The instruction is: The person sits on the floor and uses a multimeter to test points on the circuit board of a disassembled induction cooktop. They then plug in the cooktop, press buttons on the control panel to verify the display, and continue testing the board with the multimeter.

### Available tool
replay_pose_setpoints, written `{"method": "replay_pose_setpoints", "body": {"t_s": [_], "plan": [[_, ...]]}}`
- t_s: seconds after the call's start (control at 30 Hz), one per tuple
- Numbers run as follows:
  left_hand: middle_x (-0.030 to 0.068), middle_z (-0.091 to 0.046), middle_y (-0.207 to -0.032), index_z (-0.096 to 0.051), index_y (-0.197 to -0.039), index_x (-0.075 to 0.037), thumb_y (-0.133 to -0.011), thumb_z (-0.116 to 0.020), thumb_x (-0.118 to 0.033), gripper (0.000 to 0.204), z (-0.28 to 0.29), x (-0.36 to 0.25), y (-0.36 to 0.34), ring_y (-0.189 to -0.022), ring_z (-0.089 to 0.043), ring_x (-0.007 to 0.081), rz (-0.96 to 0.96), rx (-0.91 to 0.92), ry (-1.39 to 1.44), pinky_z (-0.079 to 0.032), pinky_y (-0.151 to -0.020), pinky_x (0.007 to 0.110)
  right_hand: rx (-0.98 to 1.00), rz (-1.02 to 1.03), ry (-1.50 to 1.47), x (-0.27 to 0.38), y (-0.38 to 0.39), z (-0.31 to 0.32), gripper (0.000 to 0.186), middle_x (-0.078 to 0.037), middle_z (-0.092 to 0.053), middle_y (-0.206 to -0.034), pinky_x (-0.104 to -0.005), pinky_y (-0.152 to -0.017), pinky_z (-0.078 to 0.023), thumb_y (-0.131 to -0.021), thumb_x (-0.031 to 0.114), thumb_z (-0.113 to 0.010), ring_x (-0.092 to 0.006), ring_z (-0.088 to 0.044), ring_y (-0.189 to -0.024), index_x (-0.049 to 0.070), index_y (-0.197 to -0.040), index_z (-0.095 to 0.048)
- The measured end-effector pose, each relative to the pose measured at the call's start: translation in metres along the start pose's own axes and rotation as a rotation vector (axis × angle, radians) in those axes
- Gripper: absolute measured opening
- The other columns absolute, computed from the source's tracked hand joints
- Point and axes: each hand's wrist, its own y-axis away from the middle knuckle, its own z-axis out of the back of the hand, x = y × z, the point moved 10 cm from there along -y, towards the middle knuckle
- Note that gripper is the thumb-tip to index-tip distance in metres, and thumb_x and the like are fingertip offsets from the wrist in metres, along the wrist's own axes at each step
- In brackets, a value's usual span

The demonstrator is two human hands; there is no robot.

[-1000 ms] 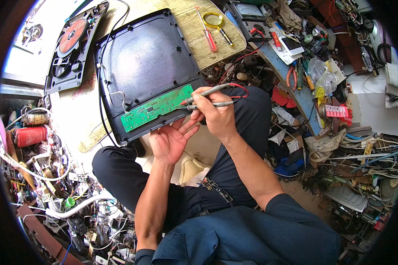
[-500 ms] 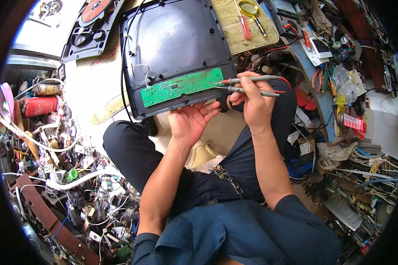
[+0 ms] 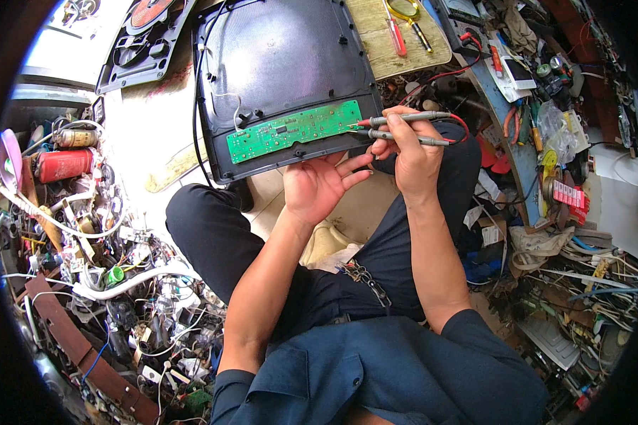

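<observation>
Both multimeter probes [image 3: 411, 118] are gripped in my right hand [image 3: 415, 159], lying nearly parallel like chopsticks. Their metal tips reach the right end of a long green circuit board [image 3: 294, 132]; whether both touch it I cannot tell. The board lies along the near edge of a black plastic housing panel [image 3: 283, 57], with a thin white wire [image 3: 237, 106] running from its left part. My left hand [image 3: 315, 188] is palm up at the panel's near edge, fingers spread and partly under it. It seems to prop the edge, though the contact is hidden.
On the wooden board at the back right lie a red screwdriver [image 3: 395, 37] and a yellow-ringed magnifier [image 3: 404, 8]. A red lead runs to a meter-like box [image 3: 468, 42]. Another black housing [image 3: 145, 53] stands back left. Heaped parts and cables [image 3: 149, 319] flank both my legs.
My left hand has shifted right along the panel's edge. The panel and circuit board sit slightly higher and further right in view. My right hand still holds the probes at the board's right end.
</observation>
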Motion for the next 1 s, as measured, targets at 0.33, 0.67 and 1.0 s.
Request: {"method": "replay_pose_setpoints", "body": {"t_s": [0.33,0.67,1.0], "plan": [[0.0164,-0.069,-0.130,-0.054,-0.143,-0.004,-0.106,-0.032,-0.058,0.069,0.012,-0.004,0.002,-0.122,-0.063,0.0459,-0.018,-0.018,-0.026,-0.053,-0.102,0.056,-0.001,0.007,0.013,-0.002,0.000,-0.001,0.023,-0.008,-0.069,-0.084,-0.0206,-0.053,-0.051,-0.100,0.017,-0.065,-0.0098,-0.067,-0.063,-0.004,-0.110,-0.068],[0.0186,-0.069,-0.130,-0.052,-0.145,-0.002,-0.107,-0.028,-0.058,0.072,0.007,-0.005,0.003,-0.117,-0.067,0.0446,-0.024,-0.019,-0.042,-0.056,-0.099,0.054,0.028,0.015,0.065,0.004,0.003,-0.006,0.022,-0.006,-0.070,-0.081,-0.0203,-0.053,-0.050,-0.101,0.016,-0.064,-0.0084,-0.066,-0.063,-0.003,-0.109,-0.068],[0.0191,-0.067,-0.133,-0.049,-0.147,-0.002,-0.106,-0.026,-0.061,0.075,0.004,-0.003,0.004,-0.117,-0.066,0.0469,-0.002,0.001,-0.026,-0.055,-0.101,0.055,0.040,0.005,0.074,0.001,0.001,-0.006,0.021,-0.005,-0.070,-0.080,-0.0198,-0.054,-0.051,-0.101,0.016,-0.064,-0.0070,-0.065,-0.062,-0.002,-0.109,-0.069]]}}
